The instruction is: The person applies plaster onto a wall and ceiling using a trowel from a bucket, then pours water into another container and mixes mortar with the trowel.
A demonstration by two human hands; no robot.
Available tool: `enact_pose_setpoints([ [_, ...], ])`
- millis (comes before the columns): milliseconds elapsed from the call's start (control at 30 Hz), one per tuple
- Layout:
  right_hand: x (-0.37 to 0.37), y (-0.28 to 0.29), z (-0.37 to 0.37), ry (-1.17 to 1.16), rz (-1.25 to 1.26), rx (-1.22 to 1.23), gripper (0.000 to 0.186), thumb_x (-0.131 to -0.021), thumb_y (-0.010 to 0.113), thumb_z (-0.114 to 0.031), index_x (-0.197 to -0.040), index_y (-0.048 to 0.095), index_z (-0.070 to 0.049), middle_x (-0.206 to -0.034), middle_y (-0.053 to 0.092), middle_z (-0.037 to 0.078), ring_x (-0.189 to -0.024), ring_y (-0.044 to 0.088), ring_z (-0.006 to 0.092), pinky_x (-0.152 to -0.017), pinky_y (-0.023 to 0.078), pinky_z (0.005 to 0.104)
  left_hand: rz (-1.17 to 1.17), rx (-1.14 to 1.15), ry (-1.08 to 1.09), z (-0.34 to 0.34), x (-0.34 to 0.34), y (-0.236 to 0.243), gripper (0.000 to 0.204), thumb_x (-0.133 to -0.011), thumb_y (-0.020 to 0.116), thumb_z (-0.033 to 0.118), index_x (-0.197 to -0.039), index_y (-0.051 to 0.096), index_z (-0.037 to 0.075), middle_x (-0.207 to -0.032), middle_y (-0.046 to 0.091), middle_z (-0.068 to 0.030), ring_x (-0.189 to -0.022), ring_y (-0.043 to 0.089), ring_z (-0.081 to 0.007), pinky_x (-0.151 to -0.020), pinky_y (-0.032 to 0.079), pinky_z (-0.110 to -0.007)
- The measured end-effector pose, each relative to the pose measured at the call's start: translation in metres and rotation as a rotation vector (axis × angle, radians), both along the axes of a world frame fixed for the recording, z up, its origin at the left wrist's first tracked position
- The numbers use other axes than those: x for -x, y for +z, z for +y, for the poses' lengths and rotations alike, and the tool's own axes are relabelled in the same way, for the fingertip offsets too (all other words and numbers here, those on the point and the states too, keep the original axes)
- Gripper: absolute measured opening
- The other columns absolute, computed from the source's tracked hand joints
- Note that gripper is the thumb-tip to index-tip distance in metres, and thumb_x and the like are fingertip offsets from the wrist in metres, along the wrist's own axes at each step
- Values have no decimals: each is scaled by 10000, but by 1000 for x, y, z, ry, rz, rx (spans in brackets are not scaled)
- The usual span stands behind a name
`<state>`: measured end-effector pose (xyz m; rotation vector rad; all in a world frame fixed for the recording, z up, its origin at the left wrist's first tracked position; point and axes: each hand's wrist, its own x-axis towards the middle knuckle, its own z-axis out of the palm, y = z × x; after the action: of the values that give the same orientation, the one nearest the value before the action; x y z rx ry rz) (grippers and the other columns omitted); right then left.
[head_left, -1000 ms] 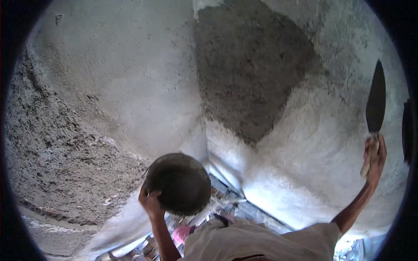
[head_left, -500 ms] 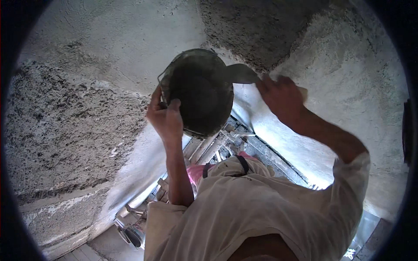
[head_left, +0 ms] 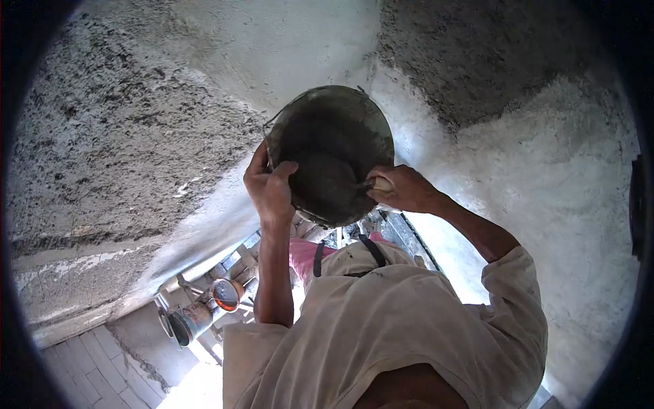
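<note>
A dark bucket [head_left: 373,126] is held up in front of me, tilted so that I look into its mouth. My left hand [head_left: 271,194] grips its left rim, thumb over the edge and fingers around the outside. Grey, wet-looking mortar [head_left: 320,174] seems to lie inside, though the interior is dim. Closed around the pale handle of a trowel [head_left: 383,184], my right hand [head_left: 411,191] is at the bucket's right rim. The trowel's blade reaches into the bucket and is hard to make out against the mortar.
Rough plaster [head_left: 122,150] covers the left wall, with a darker patch [head_left: 470,54] at upper right and smooth pale wall [head_left: 531,170] on the right. Below at left are an orange-rimmed bucket [head_left: 227,294], another bucket [head_left: 180,328], timber pieces and a plank-patterned floor [head_left: 95,368].
My right hand has come down and left, taking the trowel from the wall beside the bucket into its mouth. In the picture, the bucket and left hand sit slightly further right.
</note>
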<state>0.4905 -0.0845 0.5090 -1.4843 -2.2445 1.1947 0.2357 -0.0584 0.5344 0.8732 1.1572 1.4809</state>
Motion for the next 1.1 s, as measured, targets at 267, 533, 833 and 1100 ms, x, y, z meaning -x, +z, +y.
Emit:
enact_pose_setpoints([
  [267, 6, 51, 27, 46, -372, 14, 373, -812, 671, -230, -1156, 585, -111, -918, 698, 177, -880, 679, 378, -752, 528, 487, -234, -15, 116, -15, 29, -15, 567, -651, 560, -81, -1217, 582, -89, -1093, 658, -146, -960, 637, -258, -908, 506, -354],
  [533, 30, 193, 70, 344, -94, -390, 345, -868, 705, -237, -1141, 564, -82, -1001, 677, 142, -888, 692, 291, -770, 555, 427, -307, -124, 308, -31, 61, -1, 566, -606, 551, -64, -1171, 576, -67, -1038, 643, -151, -897, 646, -289, -842, 552, -389],
  [833, 19, 375, 152, 311, 566, -359, 406, -880, 709, -402, -1045, 636, -37, -834, 660, 71, -597, 582, 122, -544, 524, 296, -114, -138, 496, -64, 82, 20, 663, -546, 550, -35, -1209, 573, -44, -1044, 652, -163, -838, 647, -308, -723, 581, -379],
  [1100, -292, 322, 73, -941, 7, -1003, 430, -947, 597, -263, -1317, 574, -44, -1142, 662, 87, -994, 629, 213, -870, 507, 329, -131, -58, 365, -61, 74, 12, 636, -555, 539, -28, -1186, 597, -86, -1079, 650, -153, -946, 636, -286, -884, 512, -360],
])
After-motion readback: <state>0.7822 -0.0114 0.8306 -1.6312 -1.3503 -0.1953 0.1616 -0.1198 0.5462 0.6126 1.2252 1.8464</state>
